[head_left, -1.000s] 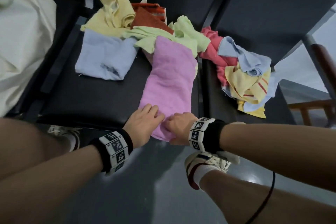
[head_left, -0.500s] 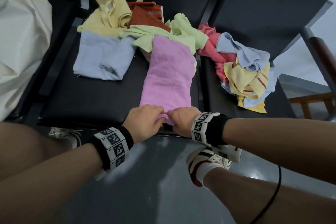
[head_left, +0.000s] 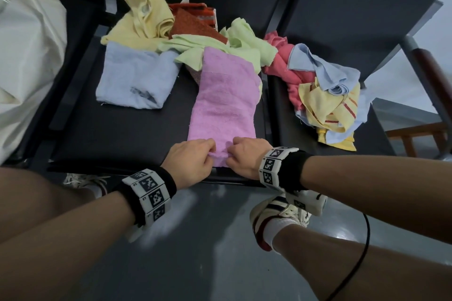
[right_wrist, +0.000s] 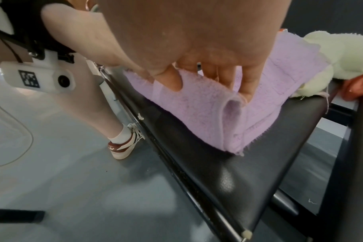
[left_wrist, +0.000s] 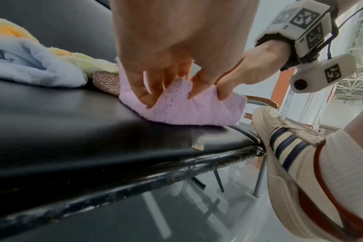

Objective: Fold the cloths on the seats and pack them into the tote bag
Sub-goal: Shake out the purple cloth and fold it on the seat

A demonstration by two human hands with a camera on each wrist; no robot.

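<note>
My left hand [head_left: 193,157] and right hand [head_left: 247,155] both pinch the near end of the pink towel [head_left: 225,102], which lies lengthwise on the black seat [head_left: 117,134]. I should lift both corners level and carry them to the far edge, which looks partly tucked under the green cloth [head_left: 234,41], then press the crease flat.

Row of black padded seats [head_left: 117,134] with dark upright backrests [head_left: 354,14], joined by a black metal front rail [left_wrist: 135,178] whose paint is chipped. Glossy grey floor [head_left: 195,252] below, carrying soft reflections of light. At right, a grey metal post [head_left: 425,73] and a wooden armrest [head_left: 423,61]; beyond them a wooden frame [head_left: 415,137] against a pale, bright background.
</note>
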